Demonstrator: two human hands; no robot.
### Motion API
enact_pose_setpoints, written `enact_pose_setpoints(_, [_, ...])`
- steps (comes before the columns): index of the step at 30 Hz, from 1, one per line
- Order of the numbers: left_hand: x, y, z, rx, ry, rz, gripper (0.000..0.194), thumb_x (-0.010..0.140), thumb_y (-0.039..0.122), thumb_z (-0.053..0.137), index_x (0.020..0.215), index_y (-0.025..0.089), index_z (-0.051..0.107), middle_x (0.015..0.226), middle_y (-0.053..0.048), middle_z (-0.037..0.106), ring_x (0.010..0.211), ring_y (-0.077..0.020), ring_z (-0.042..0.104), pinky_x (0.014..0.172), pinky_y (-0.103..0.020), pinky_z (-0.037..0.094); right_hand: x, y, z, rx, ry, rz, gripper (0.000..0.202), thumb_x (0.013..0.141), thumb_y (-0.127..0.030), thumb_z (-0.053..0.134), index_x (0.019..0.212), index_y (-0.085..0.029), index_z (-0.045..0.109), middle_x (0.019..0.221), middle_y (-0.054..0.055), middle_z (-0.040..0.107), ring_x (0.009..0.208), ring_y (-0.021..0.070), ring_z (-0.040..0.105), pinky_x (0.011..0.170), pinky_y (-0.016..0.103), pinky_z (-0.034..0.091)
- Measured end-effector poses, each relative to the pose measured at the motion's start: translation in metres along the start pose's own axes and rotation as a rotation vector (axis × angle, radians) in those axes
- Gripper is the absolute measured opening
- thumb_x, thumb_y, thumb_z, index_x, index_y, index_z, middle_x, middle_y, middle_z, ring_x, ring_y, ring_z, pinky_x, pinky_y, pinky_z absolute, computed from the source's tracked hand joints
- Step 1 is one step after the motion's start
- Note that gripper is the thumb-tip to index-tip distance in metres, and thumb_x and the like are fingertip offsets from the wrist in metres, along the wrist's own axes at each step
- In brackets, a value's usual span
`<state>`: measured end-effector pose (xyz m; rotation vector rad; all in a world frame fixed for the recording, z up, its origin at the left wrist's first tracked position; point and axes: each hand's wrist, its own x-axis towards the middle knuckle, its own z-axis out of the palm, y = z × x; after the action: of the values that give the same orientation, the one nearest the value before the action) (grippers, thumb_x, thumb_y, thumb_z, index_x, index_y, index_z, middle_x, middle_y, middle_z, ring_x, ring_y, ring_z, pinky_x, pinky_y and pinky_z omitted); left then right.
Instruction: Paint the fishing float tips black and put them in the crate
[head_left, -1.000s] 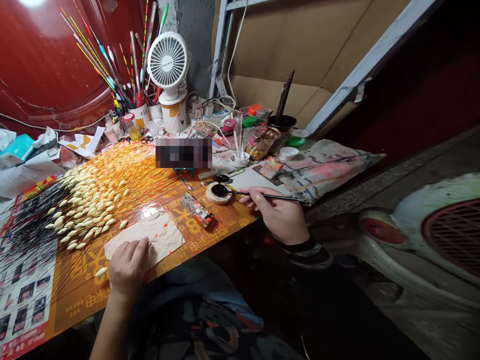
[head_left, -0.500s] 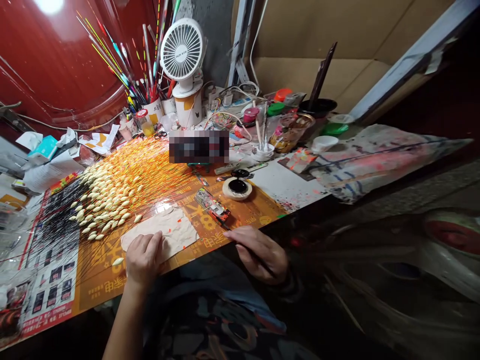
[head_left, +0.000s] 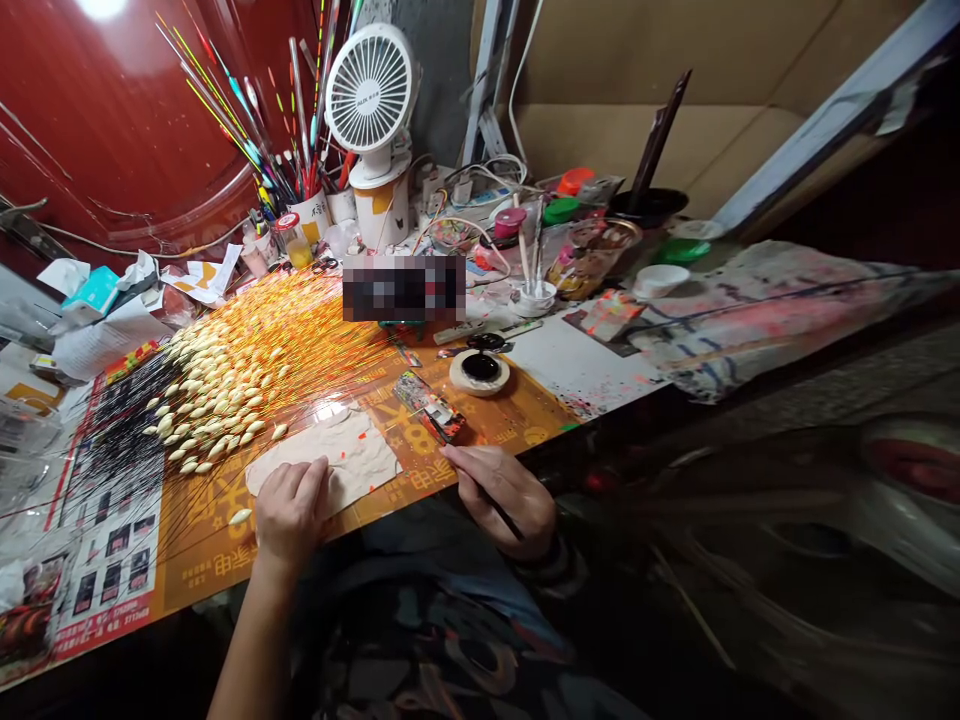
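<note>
My left hand (head_left: 291,508) rests with bent fingers on the left part of a cream paper pad (head_left: 360,462) dotted with orange bits; what it grips, if anything, is hidden. My right hand (head_left: 510,497) pinches a thin dark brush (head_left: 501,512) near the table's front edge. The brush tip is close to a paint-smeared block (head_left: 430,406). Behind that block sits a round dish of black paint (head_left: 480,370). One pale float body (head_left: 240,516) lies left of my left hand, and many more floats (head_left: 225,395) are heaped beyond the pad.
A white fan (head_left: 371,95) stands at the back beside a cup of brushes and rods (head_left: 310,215). Further right are paint jars (head_left: 561,210), a white bowl (head_left: 661,280) and a stained cloth (head_left: 757,310). Behind the block is a blurred-out dark object (head_left: 403,290).
My right hand has moved slightly left, with the brush still in it and its tip nearer the block. The view has shifted a little. My left hand stays on the pad.
</note>
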<state>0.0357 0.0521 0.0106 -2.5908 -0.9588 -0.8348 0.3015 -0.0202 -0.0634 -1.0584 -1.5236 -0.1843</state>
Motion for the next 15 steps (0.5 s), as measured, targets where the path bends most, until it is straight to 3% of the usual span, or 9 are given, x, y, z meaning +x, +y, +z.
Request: enact_pose_setpoints(15, [-0.0004, 0.0004, 0.0006, -0.013, 0.023, 0.008, 0.025, 0.091, 0.017, 0.062, 0.116, 0.018, 0.059, 0.086, -0.005, 0.071, 0.077, -0.0174, 0.065, 0.073, -0.031, 0.051, 0.0029, -0.0051, 0.0003, 0.009, 0.014, 0.005, 0.056, 0.087, -0.003, 0.057, 0.139, -0.025, 0.053, 0.109, 0.008, 0.072, 0.093, 0.0221, 0.069, 0.079, 0.039, 0.06])
